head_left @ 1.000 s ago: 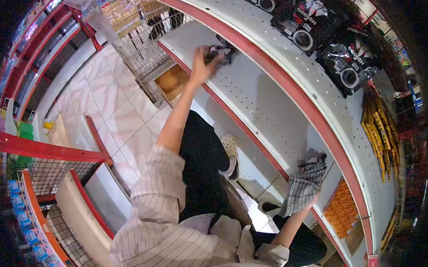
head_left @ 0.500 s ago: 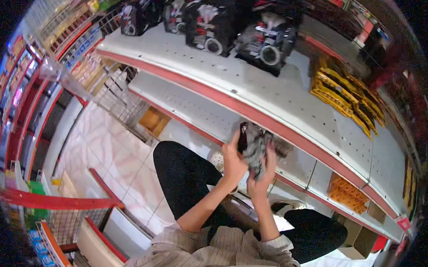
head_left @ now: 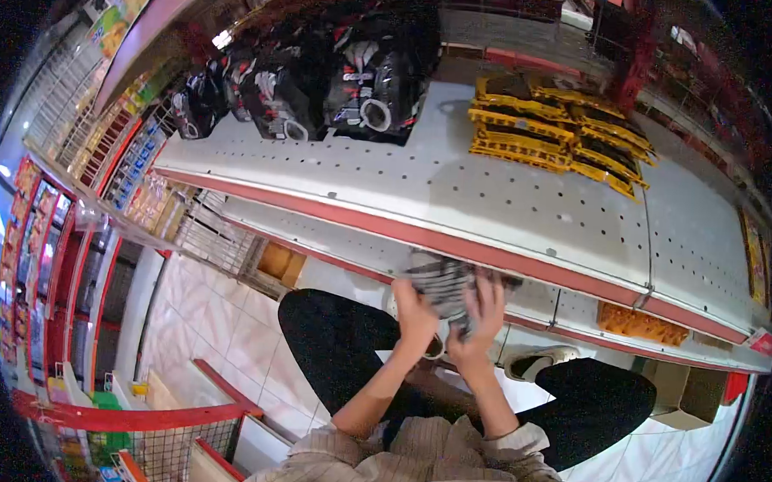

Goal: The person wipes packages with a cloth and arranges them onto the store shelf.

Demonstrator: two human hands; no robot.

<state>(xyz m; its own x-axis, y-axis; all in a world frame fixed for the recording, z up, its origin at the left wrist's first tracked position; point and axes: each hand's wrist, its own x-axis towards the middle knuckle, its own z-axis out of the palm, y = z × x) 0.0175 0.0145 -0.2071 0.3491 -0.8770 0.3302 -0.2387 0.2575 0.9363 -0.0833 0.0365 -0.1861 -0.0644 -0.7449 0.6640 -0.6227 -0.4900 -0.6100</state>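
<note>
A blurred grey-and-black striped bundle [head_left: 440,285], which looks like packets stacked together, is held just below the front edge of the upper shelf [head_left: 492,190]. My left hand [head_left: 415,320] is closed on its left side. From the right, my right hand [head_left: 479,318] grips the same bundle, fingers pointing up along it. Its exact kind is too smeared to read. Above my hands, large black packs [head_left: 358,89] with grey and red print stand on the upper shelf. Flat stacks of yellow packets [head_left: 537,127] lie to their right.
Behind my hands runs a lower shelf [head_left: 334,243], with orange packets [head_left: 641,323] on its right part. An open cardboard box [head_left: 685,394] sits on the floor at right. A red-edged wire rack [head_left: 137,418] stands at left. My knees [head_left: 330,342] are bent near the shelf.
My view has turned right, so the shelf goods appear farther left. The bundle has tilted and shows its striped face more. Both hands still hold it.
</note>
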